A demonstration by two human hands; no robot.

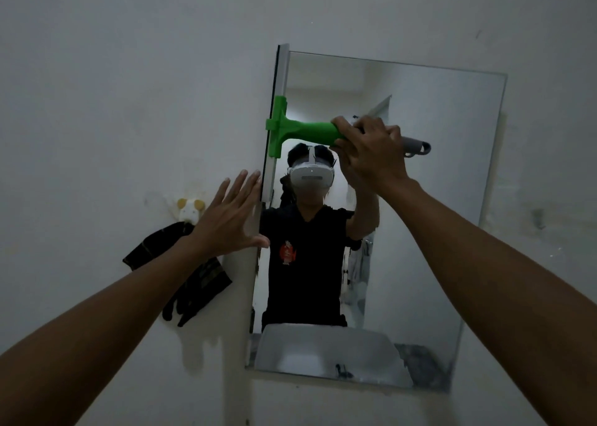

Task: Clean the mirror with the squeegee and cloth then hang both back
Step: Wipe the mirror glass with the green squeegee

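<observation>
Both forearms reach up toward mirror (420, 199). R hand (371, 154) wrapped tight round green squeegee (300, 131) handle, blade vertical along mirror's left edge, near top. L hand (231, 219) flat, fingers spread, holding nothing, at mirror's left edge. Dark cloth (193, 283) hangs on wall hook (190, 210), left of mirror.

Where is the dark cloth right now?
In the head view, the dark cloth hangs on the white wall from a small animal-shaped hook, left of the mirror, partly behind the open left hand.
</observation>
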